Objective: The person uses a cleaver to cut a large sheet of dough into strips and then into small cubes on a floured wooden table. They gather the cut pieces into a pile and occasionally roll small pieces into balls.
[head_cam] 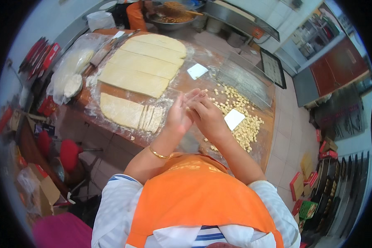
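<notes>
My left hand (178, 113) is turned palm up over the wooden work table, its fingers stretched forward. My right hand (209, 116) meets it, fingers bent against the left palm; whether anything lies between them is hidden. Left of the hands lies a floured dough piece (122, 108), with several cut dough strips (152, 118) at its right end. A larger dough sheet (142, 63) with cut lines is beyond it. Many small dough cubes (245, 133) are scattered to the right. One white dough scraper (234, 119) rests on them, and another white scraper (197, 71) lies farther back.
A wire mesh rack (243, 80) lies at the table's right edge. Along the left are a rolling pin (100, 54), bagged dough (77, 60) and a bowl of flour (73, 86). Behind the table, a person in orange (136, 15) stands by a large pan (173, 18).
</notes>
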Tool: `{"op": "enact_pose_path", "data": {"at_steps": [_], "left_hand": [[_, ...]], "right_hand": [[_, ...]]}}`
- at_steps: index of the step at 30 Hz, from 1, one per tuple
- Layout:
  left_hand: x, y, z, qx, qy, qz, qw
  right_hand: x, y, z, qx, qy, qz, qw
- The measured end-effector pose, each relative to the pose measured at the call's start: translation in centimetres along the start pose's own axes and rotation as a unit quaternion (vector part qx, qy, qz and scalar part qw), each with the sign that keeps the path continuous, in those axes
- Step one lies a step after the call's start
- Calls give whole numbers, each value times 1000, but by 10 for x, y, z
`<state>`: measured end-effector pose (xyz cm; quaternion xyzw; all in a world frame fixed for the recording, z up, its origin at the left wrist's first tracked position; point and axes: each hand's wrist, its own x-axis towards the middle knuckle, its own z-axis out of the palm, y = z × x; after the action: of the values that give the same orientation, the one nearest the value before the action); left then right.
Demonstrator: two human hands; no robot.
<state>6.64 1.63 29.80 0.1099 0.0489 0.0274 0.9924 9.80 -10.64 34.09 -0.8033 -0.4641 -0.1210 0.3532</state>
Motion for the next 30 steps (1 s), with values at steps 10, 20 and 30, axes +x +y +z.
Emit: {"op": "enact_pose_path", "data": {"at_steps": [10,20,30], "left_hand": [[-28,36,-36,28,146,5,989],[-53,44,-36,-61,-92,67,992],[-46,47,-34,-40,-154,63,985]], "right_hand": [[31,-30,37,-23,-146,31,989],[55,-53,100,70,-159,-155,973],[65,-63,89,24,-204,-178,962]]}}
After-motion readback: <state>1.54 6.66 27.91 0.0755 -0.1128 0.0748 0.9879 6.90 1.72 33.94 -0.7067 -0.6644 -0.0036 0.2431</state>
